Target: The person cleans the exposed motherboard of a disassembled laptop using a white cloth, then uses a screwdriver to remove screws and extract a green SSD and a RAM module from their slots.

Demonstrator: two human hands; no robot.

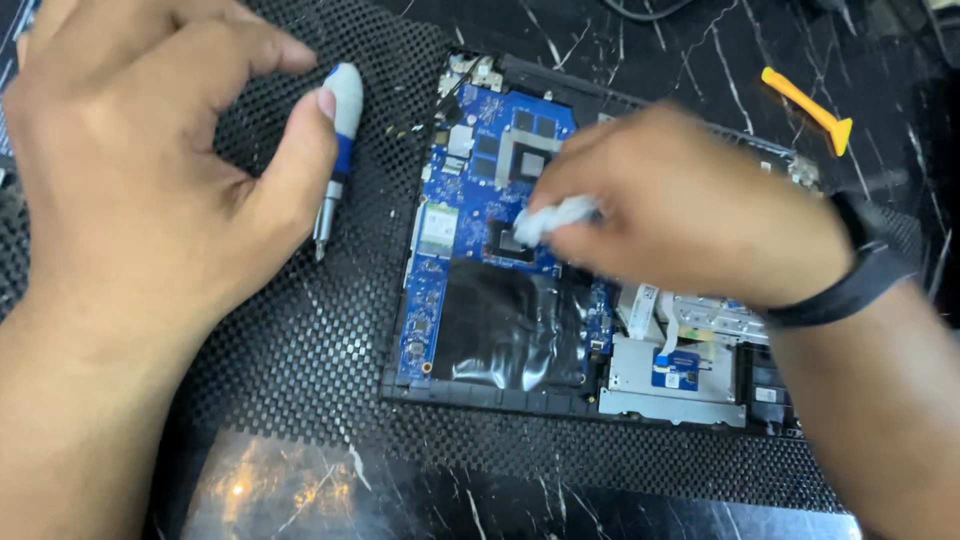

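Over the blue board (480,200), right hand (690,210) pinches white tissue (555,218); left hand (140,170) loosely curled.

A yellow pry tool (812,112) lies on black marble (white-veined) (700,50).

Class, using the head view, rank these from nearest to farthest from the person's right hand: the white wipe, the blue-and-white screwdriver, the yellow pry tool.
1. White wipe: pinched in the right hand, over the blue board.
2. Yellow pry tool: on the dark tabletop, up and to the right.
3. Blue-and-white screwdriver: far left on the mesh mat, by the left hand.
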